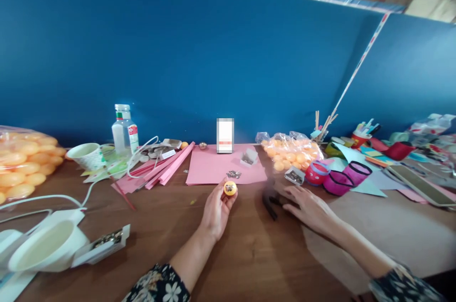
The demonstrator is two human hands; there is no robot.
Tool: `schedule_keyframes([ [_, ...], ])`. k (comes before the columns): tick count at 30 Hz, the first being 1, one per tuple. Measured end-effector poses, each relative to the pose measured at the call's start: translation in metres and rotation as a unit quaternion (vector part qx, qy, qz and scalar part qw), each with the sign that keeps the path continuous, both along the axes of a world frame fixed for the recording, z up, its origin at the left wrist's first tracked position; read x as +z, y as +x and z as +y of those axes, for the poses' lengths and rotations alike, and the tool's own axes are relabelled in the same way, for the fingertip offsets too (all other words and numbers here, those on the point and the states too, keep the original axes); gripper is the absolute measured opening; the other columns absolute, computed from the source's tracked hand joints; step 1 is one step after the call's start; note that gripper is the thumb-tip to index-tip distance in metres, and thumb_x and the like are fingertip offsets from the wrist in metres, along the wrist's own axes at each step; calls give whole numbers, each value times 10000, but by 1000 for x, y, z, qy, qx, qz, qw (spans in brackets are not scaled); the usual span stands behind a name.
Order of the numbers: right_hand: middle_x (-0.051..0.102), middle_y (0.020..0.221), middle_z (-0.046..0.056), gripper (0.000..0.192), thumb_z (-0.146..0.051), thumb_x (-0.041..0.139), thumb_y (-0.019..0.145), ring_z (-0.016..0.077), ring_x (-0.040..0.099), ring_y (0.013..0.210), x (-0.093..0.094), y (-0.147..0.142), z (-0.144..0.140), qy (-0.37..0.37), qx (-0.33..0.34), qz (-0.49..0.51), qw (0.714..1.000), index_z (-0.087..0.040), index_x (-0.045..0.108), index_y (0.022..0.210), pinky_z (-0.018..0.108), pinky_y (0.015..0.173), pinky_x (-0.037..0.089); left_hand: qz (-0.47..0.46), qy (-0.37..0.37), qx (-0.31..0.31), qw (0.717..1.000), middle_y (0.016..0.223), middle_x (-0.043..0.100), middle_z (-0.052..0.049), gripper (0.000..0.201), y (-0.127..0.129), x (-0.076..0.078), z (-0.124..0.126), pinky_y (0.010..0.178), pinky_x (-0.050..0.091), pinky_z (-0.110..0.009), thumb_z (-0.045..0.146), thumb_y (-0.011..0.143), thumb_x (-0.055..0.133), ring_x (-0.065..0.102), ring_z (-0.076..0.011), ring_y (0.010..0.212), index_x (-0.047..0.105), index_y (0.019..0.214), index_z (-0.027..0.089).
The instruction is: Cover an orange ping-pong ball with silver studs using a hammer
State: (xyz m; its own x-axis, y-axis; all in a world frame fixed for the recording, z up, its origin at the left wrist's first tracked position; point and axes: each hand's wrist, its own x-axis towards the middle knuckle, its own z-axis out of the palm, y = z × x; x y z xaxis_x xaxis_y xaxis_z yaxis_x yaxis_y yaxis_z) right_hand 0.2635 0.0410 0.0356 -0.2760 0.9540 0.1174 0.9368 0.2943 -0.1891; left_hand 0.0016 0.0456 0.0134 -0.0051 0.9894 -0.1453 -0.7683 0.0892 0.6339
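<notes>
1. The left hand (216,211) pinches a small orange ball (230,188) at its fingertips, lifted just off the wooden table (249,254); something shiny sits on the ball's face.
2. The right hand (309,207) lies spread and holds nothing, its fingers resting on a dark tool (271,202) just right of the held ball.
3. I judge this a decorating step: the next move calls for gripping that tool while keeping the ball steady.
4. Beyond the pinch, loose metal bits (234,174) lie on a pink sheet (213,166).
5. Farther right, a bag of orange balls (290,150).
</notes>
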Motion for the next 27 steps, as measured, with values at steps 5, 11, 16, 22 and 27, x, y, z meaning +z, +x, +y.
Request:
schedule_keyframes([
  [5,556,981,98,237,-301,489,789,229,522,919,-14,10,-15,-1,1,-22,1000,-182,535,989,322,791,385,-10,-10,-22,1000,950,660,-56,322,0,0,-3,871,456,-279,129,731,584,611,-133,876,606,1049,181],
  [11,586,859,88,166,-290,421,823,219,566,793,-3,-2,-17,-21,-46,-29,998,-176,509,906,295,670,378,31,-3,-58,998,915,663,-48,383,-2,1,-4,770,499,-266,208,744,596,630,-135,819,550,1124,216],
  [16,543,723,27,230,-393,329,862,160,543,648,8,-24,-30,-93,-67,215,970,-194,438,822,284,614,406,42,3,-55,998,950,655,-39,358,1,0,-3,806,473,-224,186,717,627,622,-108,825,574,1070,199],
  [22,433,610,-55,230,-416,330,870,75,423,451,33,-65,-56,-216,-14,462,860,-201,380,806,204,440,387,65,-3,-67,996,974,642,-35,364,2,-1,-4,784,484,-257,187,688,652,616,-130,854,578,1043,217],
  [27,430,542,-59,196,-379,369,867,86,428,461,40,-75,-66,-156,-22,372,915,-196,422,824,209,472,368,65,16,-52,996,956,647,-25,347,3,-4,-3,823,455,-244,142,646,679,602,-103,842,612,981,206],
])
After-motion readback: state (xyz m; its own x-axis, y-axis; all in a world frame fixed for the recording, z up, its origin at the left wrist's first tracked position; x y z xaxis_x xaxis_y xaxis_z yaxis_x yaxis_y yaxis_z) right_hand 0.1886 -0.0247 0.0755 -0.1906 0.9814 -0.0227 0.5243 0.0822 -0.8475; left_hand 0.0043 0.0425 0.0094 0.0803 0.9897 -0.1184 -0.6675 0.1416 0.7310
